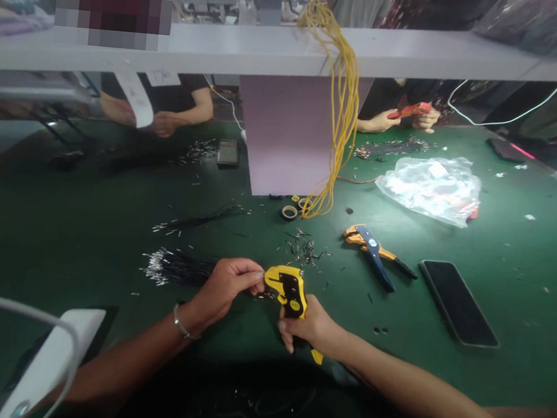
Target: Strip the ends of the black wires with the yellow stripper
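My right hand [310,325] is wrapped round the handles of a yellow and black wire stripper [291,291], its head turned up and to the left. At the stripper's jaws, my left hand [238,280] pinches something thin, most likely a wire end, though the fingers hide it. Behind and left of that hand lies a bundle of black wires [185,269] with pale tips. Just beyond the stripper, small cut black bits [308,252] are scattered on the green tabletop [224,386].
A blue and orange wire stripper [375,250] and a phone [465,303] lie to the right. Yellow wires [340,110] hang from the shelf [200,46] beside tape rolls [289,212]. A clear plastic bag [431,186] sits farther back. Across the table, a co-worker's hands [383,122] hold a red tool [411,110].
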{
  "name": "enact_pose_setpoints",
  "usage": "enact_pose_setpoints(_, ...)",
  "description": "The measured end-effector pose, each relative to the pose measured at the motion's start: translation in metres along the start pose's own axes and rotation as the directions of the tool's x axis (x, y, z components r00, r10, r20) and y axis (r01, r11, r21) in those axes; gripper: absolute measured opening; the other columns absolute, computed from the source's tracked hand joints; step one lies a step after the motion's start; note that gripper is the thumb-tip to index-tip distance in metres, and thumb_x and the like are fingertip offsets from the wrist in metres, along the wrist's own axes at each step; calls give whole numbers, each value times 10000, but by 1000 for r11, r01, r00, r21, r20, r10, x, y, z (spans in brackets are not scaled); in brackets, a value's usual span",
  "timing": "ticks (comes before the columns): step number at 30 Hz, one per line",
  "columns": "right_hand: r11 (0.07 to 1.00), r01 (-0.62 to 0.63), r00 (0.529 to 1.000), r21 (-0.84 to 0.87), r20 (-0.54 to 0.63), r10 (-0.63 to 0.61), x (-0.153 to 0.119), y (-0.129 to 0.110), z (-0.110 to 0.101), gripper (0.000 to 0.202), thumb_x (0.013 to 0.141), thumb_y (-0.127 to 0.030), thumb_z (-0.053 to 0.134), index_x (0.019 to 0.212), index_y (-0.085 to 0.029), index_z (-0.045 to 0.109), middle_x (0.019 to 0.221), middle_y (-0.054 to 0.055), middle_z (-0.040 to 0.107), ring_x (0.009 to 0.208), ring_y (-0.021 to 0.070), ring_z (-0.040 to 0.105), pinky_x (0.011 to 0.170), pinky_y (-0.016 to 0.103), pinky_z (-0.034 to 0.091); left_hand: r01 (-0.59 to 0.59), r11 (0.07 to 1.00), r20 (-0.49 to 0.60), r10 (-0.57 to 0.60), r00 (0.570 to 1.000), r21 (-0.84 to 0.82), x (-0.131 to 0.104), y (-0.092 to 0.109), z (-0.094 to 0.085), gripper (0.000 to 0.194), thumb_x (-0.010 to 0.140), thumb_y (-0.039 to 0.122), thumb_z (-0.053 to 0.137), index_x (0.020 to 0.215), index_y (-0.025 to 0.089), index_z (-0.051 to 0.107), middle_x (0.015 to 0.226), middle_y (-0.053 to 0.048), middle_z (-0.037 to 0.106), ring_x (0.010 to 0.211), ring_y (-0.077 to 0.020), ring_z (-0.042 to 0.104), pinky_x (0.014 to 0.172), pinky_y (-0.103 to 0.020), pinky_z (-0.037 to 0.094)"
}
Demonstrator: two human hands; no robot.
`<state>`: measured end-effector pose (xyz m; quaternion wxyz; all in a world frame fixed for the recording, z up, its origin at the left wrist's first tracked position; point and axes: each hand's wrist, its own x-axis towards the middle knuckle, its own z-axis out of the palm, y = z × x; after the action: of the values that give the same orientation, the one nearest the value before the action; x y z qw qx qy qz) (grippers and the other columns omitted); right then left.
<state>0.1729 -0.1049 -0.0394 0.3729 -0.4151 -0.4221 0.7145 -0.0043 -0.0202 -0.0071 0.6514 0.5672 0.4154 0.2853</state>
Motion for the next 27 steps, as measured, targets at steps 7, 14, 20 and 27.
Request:
enact_pose_setpoints(7, 1000, 8, 1000, 16, 10, -8, 1, 2, -2, 229, 683, -242, 613, 495, -169, 504, 408, -31, 538, 361, 96, 498, 430, 218, 380, -1, 1000, -13, 0, 1000, -15, 1, 0, 3, 124, 746, 220, 656, 683, 116, 684, 590, -19, 643, 567, -105, 545, 581, -231, 430)
enact_pose_setpoints(14, 998, -8, 1000, 64, -15, 9, 1, 4, -2, 197, 663, -237, 625, 521, -170, 507, 412, -39, 541, 343, 97, 504, 402, 211, 382, -2, 1000, -12, 1, 1000, -19, 3, -2, 3, 129, 744, 227, 659, 681, 117, 682, 592, -19, 646, 550, -98, 538, 575, -232, 428)
enact_pose_setpoints(20, 996, -25, 998, 83, -57, 30, 1, 19, -3, 148, 654, -236, 647, 598, -171, 526, 409, -39, 559, 343, 110, 512, 398, 221, 404, 27, 997, -27, -29, 999, -67, 2, -6, 3, 141, 712, 239, 680, 694, 100, 686, 579, -31, 642, 530, -101, 534, 564, -237, 432)
enact_pose_setpoints(27, 996, -38, 997, 81, -56, 43, 0, 27, -4, 222, 673, -304, 697, 632, -169, 527, 423, -30, 567, 360, 129, 534, 415, 247, 432, 35, 995, -17, -37, 999, -98, -3, -5, 4, 192, 702, 282, 696, 703, 91, 686, 582, -38, 642, 526, -99, 534, 555, -233, 425)
